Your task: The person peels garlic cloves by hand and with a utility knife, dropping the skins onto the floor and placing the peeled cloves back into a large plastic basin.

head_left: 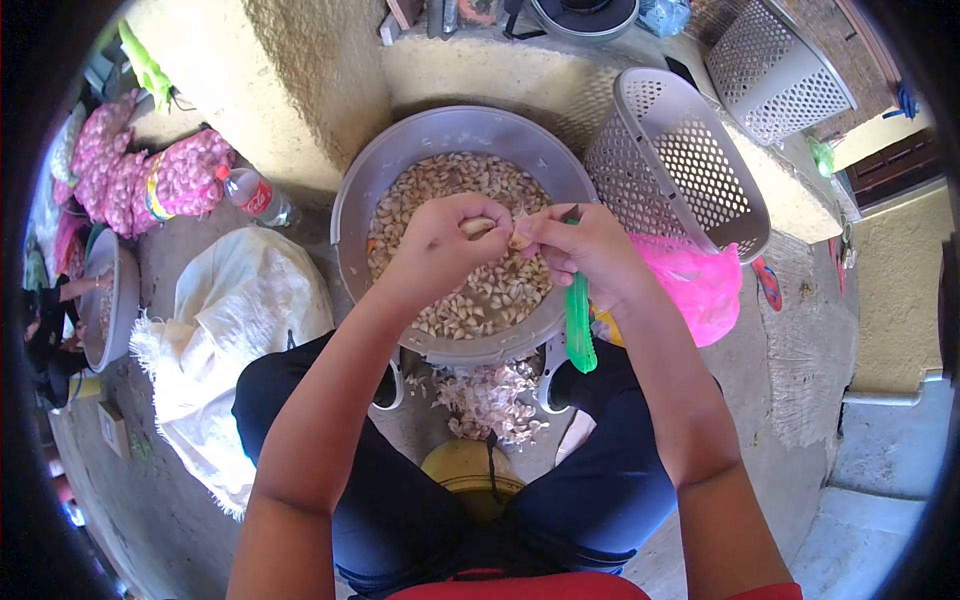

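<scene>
Over a large grey basin (352,200), my two hands meet at the fingertips. My left hand (445,245) is closed on a garlic clove (477,227), pinched between thumb and fingers. My right hand (590,250) is wrapped round a green-handled knife (579,325), its handle hanging down below the palm; most of the blade is hidden. The thumb and forefinger of that hand touch a bit of garlic with papery skin (519,240) beside the left fingertips. Many peeled garlic cloves (470,305) lie in the basin, seemingly in water.
Garlic skins (490,400) are heaped on the floor between my feet. A grey perforated basket (690,150) and a pink plastic bag (700,290) stand to the right. On the left are a white sack (245,300), a cola bottle (258,195), pink net bags (185,175) and another person's hands (85,287) at a basin.
</scene>
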`<action>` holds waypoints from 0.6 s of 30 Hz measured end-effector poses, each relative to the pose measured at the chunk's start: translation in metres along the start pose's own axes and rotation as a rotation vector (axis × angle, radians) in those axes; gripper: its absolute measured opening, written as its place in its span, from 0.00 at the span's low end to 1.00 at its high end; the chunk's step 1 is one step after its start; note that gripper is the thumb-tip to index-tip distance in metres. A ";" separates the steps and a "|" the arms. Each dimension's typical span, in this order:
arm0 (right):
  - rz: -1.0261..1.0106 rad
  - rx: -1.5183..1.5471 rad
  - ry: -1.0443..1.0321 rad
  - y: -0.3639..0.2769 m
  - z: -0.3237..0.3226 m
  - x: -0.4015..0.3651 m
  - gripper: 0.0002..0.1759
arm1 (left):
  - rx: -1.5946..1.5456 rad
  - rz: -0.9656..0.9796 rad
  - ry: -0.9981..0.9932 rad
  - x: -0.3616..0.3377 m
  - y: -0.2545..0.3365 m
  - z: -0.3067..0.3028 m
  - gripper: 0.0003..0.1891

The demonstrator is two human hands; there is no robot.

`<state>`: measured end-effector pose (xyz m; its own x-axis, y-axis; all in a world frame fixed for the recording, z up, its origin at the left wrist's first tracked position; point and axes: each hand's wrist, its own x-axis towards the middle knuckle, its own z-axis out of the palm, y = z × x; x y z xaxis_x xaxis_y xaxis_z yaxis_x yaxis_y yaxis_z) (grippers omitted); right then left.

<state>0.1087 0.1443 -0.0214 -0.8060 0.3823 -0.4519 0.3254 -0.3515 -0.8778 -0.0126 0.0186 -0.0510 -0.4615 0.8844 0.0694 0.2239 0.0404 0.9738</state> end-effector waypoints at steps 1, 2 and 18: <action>0.007 0.023 -0.003 -0.002 0.000 -0.001 0.10 | -0.016 -0.021 -0.011 0.000 0.002 -0.001 0.04; 0.002 0.020 0.001 -0.003 0.000 -0.002 0.10 | -0.032 -0.043 -0.022 0.000 0.004 -0.002 0.04; 0.016 -0.033 0.001 0.005 0.002 0.002 0.09 | 0.255 0.270 0.013 -0.003 0.013 -0.007 0.05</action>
<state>0.1079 0.1420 -0.0261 -0.8000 0.3780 -0.4660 0.3540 -0.3296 -0.8752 -0.0138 0.0131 -0.0374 -0.3671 0.8732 0.3206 0.5453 -0.0772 0.8347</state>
